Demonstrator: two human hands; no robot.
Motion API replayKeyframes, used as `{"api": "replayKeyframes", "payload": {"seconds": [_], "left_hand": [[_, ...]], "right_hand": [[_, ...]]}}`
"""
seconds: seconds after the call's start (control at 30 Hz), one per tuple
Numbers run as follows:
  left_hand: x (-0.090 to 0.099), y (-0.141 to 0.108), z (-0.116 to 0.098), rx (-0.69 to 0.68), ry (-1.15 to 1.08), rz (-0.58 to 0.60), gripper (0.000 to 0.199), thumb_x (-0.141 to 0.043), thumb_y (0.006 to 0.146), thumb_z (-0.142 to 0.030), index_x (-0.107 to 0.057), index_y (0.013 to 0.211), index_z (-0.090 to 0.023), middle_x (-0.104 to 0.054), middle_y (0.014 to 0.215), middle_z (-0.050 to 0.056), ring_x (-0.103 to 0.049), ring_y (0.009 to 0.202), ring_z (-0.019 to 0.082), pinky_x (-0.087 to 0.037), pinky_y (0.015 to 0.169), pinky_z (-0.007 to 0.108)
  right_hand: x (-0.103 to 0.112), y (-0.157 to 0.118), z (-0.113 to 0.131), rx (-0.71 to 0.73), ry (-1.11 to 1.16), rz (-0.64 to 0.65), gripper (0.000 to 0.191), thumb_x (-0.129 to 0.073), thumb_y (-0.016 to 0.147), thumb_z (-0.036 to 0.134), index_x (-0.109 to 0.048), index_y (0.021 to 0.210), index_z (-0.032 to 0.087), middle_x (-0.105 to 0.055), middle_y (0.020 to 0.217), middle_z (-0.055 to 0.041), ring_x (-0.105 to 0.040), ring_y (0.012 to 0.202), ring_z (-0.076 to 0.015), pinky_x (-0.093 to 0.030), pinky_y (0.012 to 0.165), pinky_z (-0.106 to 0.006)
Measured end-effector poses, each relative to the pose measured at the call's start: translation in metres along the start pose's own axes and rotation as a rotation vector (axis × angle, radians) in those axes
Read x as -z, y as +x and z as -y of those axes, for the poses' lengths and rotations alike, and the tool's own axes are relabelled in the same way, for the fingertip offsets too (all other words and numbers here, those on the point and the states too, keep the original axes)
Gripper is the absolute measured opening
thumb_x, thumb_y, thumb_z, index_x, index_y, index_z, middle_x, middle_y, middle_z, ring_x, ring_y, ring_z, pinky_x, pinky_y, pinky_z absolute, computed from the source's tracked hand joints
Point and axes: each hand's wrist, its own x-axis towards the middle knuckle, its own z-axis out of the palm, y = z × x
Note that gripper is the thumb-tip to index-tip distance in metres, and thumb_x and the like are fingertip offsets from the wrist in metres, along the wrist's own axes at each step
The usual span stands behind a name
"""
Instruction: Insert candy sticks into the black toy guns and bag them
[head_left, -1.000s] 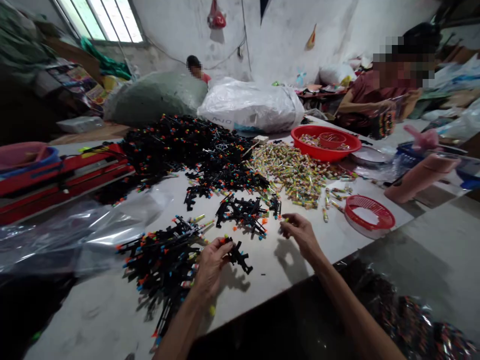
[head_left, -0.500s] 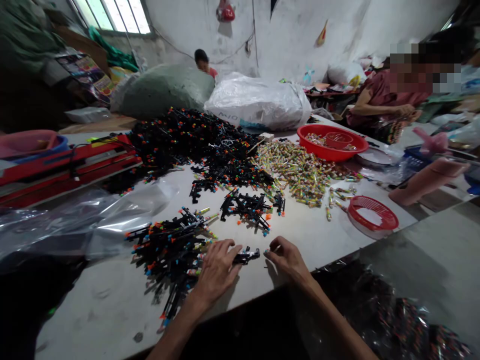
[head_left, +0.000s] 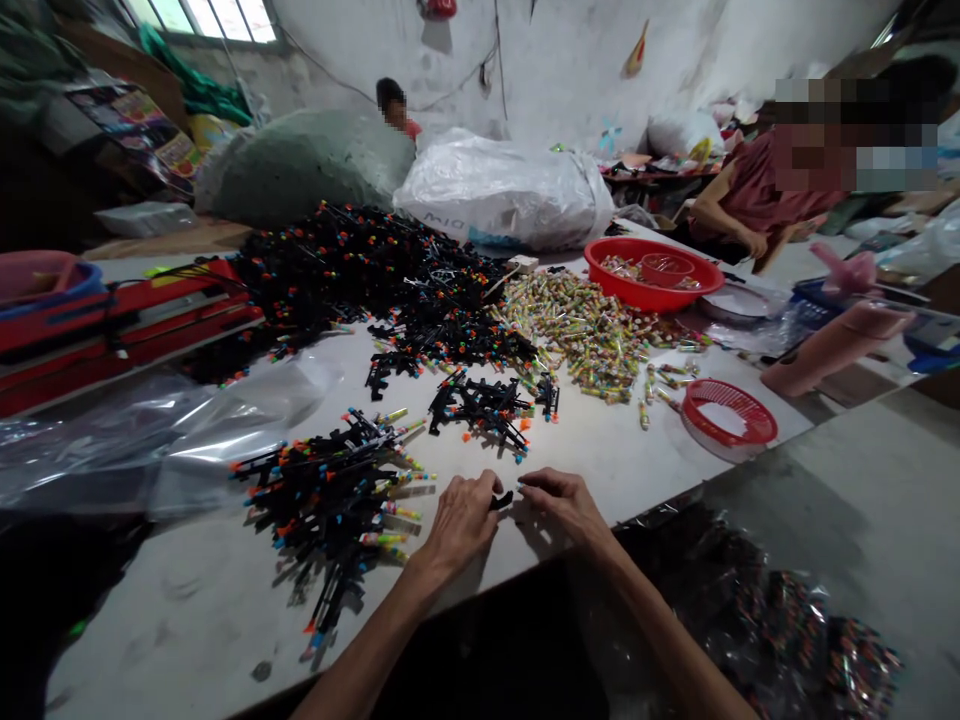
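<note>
Left grip (head_left: 459, 520) pinches a black plastic toy-gun piece (head_left: 502, 499) at its three o'clock; right grip (head_left: 562, 503), fingers drawn together, sits just beside it; more pieces (head_left: 330, 490) heap at nine o'clock on the white desk (head_left: 187, 600).

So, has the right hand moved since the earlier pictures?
Yes: the right hand has moved away from the red plastic basket, toward the left hand.

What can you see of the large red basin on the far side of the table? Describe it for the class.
The large red basin is a round, shallow bowl of glossy plastic with a wide rim. It sits on the pale table towards the far right, just past the heap of small striped tubes. Inside stands a smaller red bowl, among a scattering of small coloured pieces.
</note>
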Motion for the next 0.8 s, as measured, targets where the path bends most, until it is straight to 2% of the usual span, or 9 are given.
{"api": "replayKeyframes", "payload": {"seconds": [0.07, 0.13, 0.23, 0.5, 0.67, 0.8], "left_hand": [[0.001, -0.002, -0.001, -0.061, 0.000, 0.007, 0.023, -0.049, 0.078, -0.013, -0.057, 0.099, -0.020, -0.063, 0.087, 0.005, -0.054, 0.086, 0.021, -0.034, 0.081, 0.035], [0.002, -0.003, -0.003, -0.110, 0.017, 0.026, 0.016, -0.048, 0.083, -0.018, -0.061, 0.091, -0.019, -0.064, 0.087, 0.005, -0.055, 0.086, 0.021, -0.031, 0.086, 0.038], [0.005, -0.005, -0.004, -0.126, 0.055, 0.033, 0.018, -0.047, 0.086, -0.024, -0.064, 0.087, -0.019, -0.064, 0.082, 0.005, -0.057, 0.082, 0.019, -0.029, 0.087, 0.039], [0.015, -0.012, -0.001, -0.255, 0.049, 0.037, 0.020, -0.045, 0.088, -0.026, -0.064, 0.086, -0.023, -0.065, 0.078, 0.002, -0.056, 0.075, 0.016, -0.025, 0.091, 0.041], [0.015, -0.018, 0.006, -0.319, -0.033, 0.093, 0.019, -0.046, 0.086, -0.025, -0.065, 0.085, -0.022, -0.065, 0.076, 0.003, -0.056, 0.075, 0.016, -0.028, 0.089, 0.038], [0.015, -0.024, 0.013, -0.319, -0.158, 0.133, 0.018, -0.047, 0.085, -0.025, -0.065, 0.083, -0.022, -0.065, 0.075, 0.002, -0.055, 0.070, 0.014, -0.031, 0.086, 0.036]], "right_hand": [[0.002, -0.004, 0.005, -0.005, 0.036, 0.045, 0.030, -0.067, 0.067, 0.040, -0.070, 0.084, 0.015, -0.060, 0.063, 0.0006, -0.049, 0.055, -0.0108, -0.038, 0.053, -0.023], [0.003, -0.008, 0.010, -0.007, 0.066, 0.097, 0.029, -0.066, 0.070, 0.039, -0.070, 0.086, 0.015, -0.061, 0.065, 0.0003, -0.049, 0.056, -0.0103, -0.039, 0.055, -0.023], [0.003, -0.013, 0.016, 0.018, 0.051, 0.166, 0.027, -0.063, 0.074, 0.037, -0.070, 0.090, 0.016, -0.060, 0.068, -0.0001, -0.050, 0.059, -0.0105, -0.039, 0.057, -0.022], [0.002, -0.021, 0.027, 0.043, -0.039, 0.270, 0.028, -0.058, 0.079, 0.040, -0.072, 0.087, 0.017, -0.053, 0.068, 0.0004, -0.046, 0.056, -0.0091, -0.038, 0.053, -0.021], [-0.001, -0.026, 0.034, 0.187, -0.268, 0.344, 0.026, -0.053, 0.084, 0.036, -0.072, 0.083, 0.018, -0.051, 0.068, -0.0003, -0.048, 0.060, -0.0103, -0.036, 0.055, -0.021], [-0.009, -0.028, 0.038, 0.304, -0.400, 0.396, 0.029, -0.049, 0.088, 0.036, -0.071, 0.082, 0.018, -0.052, 0.065, -0.0005, -0.048, 0.062, -0.0110, -0.036, 0.057, -0.021]]}}
